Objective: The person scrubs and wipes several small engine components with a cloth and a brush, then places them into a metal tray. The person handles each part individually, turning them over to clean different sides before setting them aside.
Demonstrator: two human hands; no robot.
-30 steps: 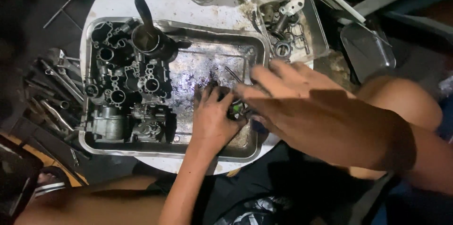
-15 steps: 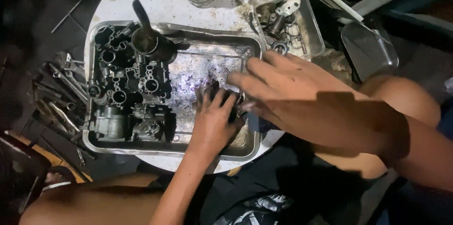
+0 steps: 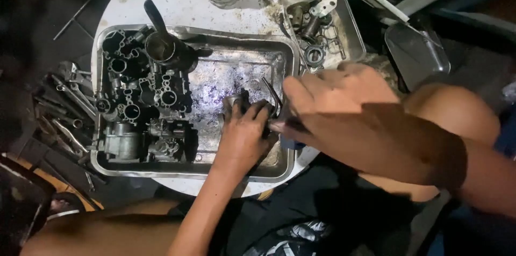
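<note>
While your left hand [image 3: 244, 132] is closed around a small grey metal part [image 3: 235, 102] over the right half of the metal tray [image 3: 188, 169], your right hand [image 3: 344, 105] comes in from the right with its fingers curled; it seems to pinch a thin dark tool [image 3: 272, 95] whose tip rises above the part, though you cannot tell how firmly, since the hand hides its own grip. The part sits low over the tray's wet, stained floor, well apart from the carburetor bodies [image 3: 142, 105] packed into the left half and from the metal cup [image 3: 160, 47] standing among them. Judging by its look, the part is rigid cast metal, light enough for one hand but probably oily and slippery, so hold it by its broad sides rather than by any fine edge. Beyond the tray, a clear plastic box [image 3: 352, 35] of small fittings sits to the upper right, and loose wrenches [image 3: 67, 103] lie just left of the tray.
</note>
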